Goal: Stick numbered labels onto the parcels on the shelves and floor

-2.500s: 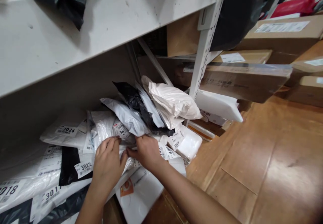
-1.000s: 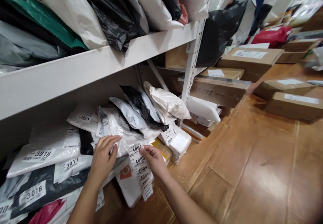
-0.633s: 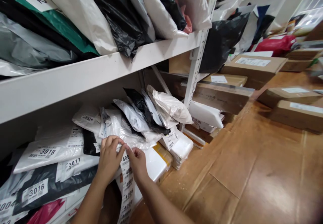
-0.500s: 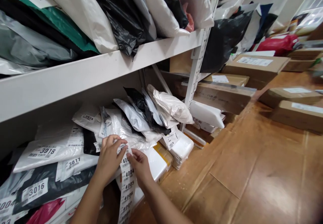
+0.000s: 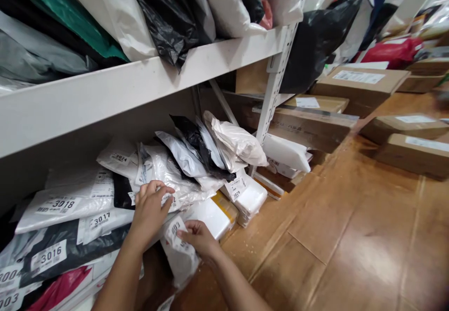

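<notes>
My left hand (image 5: pixel 149 212) rests with curled fingers on a clear-white plastic mailer (image 5: pixel 164 174) on the low shelf, pressing a small label onto it. My right hand (image 5: pixel 199 238) is lower, pinching the top of a strip of numbered stickers (image 5: pixel 174 230) that hangs down in front of a white parcel (image 5: pixel 184 259). Around them lie numbered mailers, among them 3017 (image 5: pixel 101 219), 3018 (image 5: pixel 65 204), 3016 (image 5: pixel 49 257) and 3024 (image 5: pixel 119 157).
A white metal shelf board (image 5: pixel 140 84) runs overhead, loaded with black, white and green bags. A shelf upright (image 5: pixel 271 96) stands to the right. Cardboard boxes (image 5: pixel 361 84) lie on the wooden floor (image 5: pixel 351 227). A white parcel marked 3029 (image 5: pixel 245 194) sits by the upright.
My right hand has pulled the sticker strip down and away from my left hand. My left hand stays on the mailer, holding a label there.
</notes>
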